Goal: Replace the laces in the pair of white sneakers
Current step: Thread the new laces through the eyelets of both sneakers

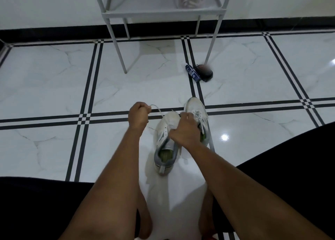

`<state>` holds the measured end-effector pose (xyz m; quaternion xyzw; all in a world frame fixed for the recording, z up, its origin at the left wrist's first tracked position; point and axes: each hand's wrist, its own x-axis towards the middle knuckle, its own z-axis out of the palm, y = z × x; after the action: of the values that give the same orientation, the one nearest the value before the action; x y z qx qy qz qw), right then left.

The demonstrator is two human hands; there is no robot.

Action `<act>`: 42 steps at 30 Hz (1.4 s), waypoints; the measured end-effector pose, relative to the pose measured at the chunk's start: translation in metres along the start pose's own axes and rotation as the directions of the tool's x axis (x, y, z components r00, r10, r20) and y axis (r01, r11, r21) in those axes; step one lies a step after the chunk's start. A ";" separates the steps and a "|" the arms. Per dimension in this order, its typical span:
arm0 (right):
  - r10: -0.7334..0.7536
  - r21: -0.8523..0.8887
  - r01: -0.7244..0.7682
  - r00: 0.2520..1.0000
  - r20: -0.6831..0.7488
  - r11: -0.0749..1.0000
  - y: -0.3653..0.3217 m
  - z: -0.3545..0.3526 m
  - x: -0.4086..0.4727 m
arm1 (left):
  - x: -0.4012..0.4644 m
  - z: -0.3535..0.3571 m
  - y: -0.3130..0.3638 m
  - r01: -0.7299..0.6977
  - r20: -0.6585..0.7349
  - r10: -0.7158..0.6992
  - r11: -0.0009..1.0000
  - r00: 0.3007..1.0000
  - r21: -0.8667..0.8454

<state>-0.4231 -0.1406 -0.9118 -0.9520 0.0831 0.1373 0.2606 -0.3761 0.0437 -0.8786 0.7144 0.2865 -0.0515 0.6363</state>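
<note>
So the near sneaker (165,143) sits on the tiled floor (54,87) between the person's knees, heel toward them, toe pointing away and a bit to the right. Its long axis runs pretty much straight out from the body. The second sneaker (198,113) is just beside it on the right and slightly further out, and it looks fully laced.

The white lace (157,110) is where the action is. It comes up out of the front of the near sneaker and runs up and to the left into the left hand (138,115), which is curled into a fist around the lace end, held off to the left of the toe and above the floor. The right hand (184,129) is over the tongue area of the same shoe, fingers bent and bunched down at the eyelets. It looks like it's pinching the lace or the upper there, but I honestly can't tell which.

My read: this is the unlacing stage on shoe one, with the left hand pulling lace free while the right steadies. The lace trails away leftward, across the shoe's long axis, so the pull goes sideways and the right hand, being the one on the shoe, has to keep it from sliding or tipping.

Further out there's a dark blue packet (193,72) next to some dark round thing (204,72) on the floor, maybe the new laces, too small to say. A white metal rack (163,13) stands by the wall.
</note>
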 end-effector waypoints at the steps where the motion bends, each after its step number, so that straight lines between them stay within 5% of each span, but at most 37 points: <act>1: -0.069 0.009 0.069 0.996 -0.051 0.998 -0.008 -0.006 0.005 | -0.002 0.005 0.008 -0.015 0.105 0.008 0.998 0.994 0.067; 6: -0.207 0.411 0.186 0.978 0.006 0.892 -0.035 -0.038 0.033 | -0.010 0.021 0.035 -0.069 0.271 0.048 0.995 0.961 0.069; 11: -0.073 0.655 0.024 0.996 0.047 0.755 -0.020 -0.039 0.038 | 0.001 0.022 0.005 -0.055 0.222 0.007 0.976 0.975 0.212; 15: 0.027 0.644 -0.068 0.997 0.074 0.762 0.000 -0.020 0.035 | 0.002 0.026 -0.041 -0.125 0.272 -0.060 0.780 0.960 0.613; 18: 0.024 0.597 -0.090 0.993 0.119 0.798 0.010 -0.009 0.028 | -0.007 0.029 -0.063 -0.262 0.354 -0.021 0.631 0.935 0.731; 23: -0.093 0.232 0.067 0.991 0.100 0.970 0.017 0.010 0.026 | -0.008 0.025 -0.064 -0.161 0.264 -0.019 0.748 0.964 0.644; 30: -0.203 -0.061 0.212 0.971 0.130 0.975 0.012 0.018 0.030 | -0.009 0.020 -0.068 -0.124 0.276 -0.034 0.836 0.961 0.534; 42: -0.036 0.129 0.041 0.999 -0.039 0.991 0.008 0.046 0.009 | -0.004 0.021 -0.080 -0.080 0.284 -0.063 0.882 0.957 0.465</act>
<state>-0.4266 -0.1241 -0.9567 -0.9368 0.0782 0.1089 0.3231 -0.4108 0.0245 -0.9511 0.8334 0.1654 -0.2212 0.4787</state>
